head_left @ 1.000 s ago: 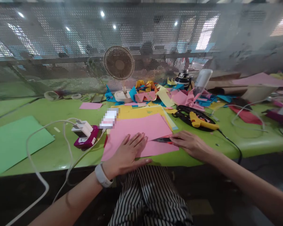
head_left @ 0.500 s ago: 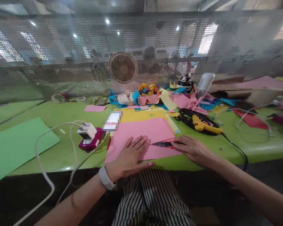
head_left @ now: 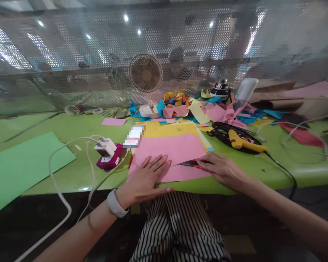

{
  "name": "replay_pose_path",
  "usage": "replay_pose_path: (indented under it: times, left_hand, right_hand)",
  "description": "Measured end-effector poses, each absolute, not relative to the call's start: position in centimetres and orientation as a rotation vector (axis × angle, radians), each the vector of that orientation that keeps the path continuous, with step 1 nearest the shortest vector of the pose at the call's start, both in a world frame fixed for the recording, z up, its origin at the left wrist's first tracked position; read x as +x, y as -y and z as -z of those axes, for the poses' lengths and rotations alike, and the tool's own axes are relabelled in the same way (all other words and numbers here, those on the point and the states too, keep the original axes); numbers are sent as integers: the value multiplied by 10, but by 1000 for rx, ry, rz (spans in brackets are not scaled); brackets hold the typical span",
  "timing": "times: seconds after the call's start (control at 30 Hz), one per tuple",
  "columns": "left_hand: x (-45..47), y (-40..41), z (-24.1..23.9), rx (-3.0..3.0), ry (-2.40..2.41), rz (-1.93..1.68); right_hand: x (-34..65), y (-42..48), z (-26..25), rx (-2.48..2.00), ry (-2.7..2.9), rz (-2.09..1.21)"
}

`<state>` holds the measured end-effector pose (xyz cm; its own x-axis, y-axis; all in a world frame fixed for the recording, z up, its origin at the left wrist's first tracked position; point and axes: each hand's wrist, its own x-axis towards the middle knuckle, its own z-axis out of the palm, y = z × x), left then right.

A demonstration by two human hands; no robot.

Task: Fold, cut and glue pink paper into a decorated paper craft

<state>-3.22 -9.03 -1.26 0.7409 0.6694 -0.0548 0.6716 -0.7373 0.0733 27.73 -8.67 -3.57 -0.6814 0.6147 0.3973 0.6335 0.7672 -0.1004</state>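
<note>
A pink sheet of paper (head_left: 175, 149) lies on the green table (head_left: 71, 174) right in front of me. My left hand (head_left: 146, 178) rests flat on its near left part, fingers spread. My right hand (head_left: 221, 169) is closed on a red and black cutter knife (head_left: 191, 163) whose tip lies on the pink sheet, pointing left towards my left hand. Yellow sheets (head_left: 169, 130) lie under and behind the pink one.
A small desk fan (head_left: 146, 78) stands at the back with a heap of coloured paper scraps (head_left: 196, 109). A yellow glue gun (head_left: 244, 142) lies right. A magenta power strip with white chargers (head_left: 108, 154) and cables sits left, beside a large green sheet (head_left: 19, 167).
The view has shifted slightly. My right hand and the cutter have crept a little to the left across the pink sheet. My left hand stays pressed on the paper.
</note>
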Motion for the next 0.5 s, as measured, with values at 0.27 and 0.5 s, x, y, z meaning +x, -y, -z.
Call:
replay_pose_path:
  times: [0.27,0.5]
  left_hand:
    - [-31,90,13,2835,-1121,13]
    - [-31,91,16,2841,-1120,5]
  right_hand:
    - [284,88,35,-900,2590,95]
    - [273,90,34,-898,2607,72]
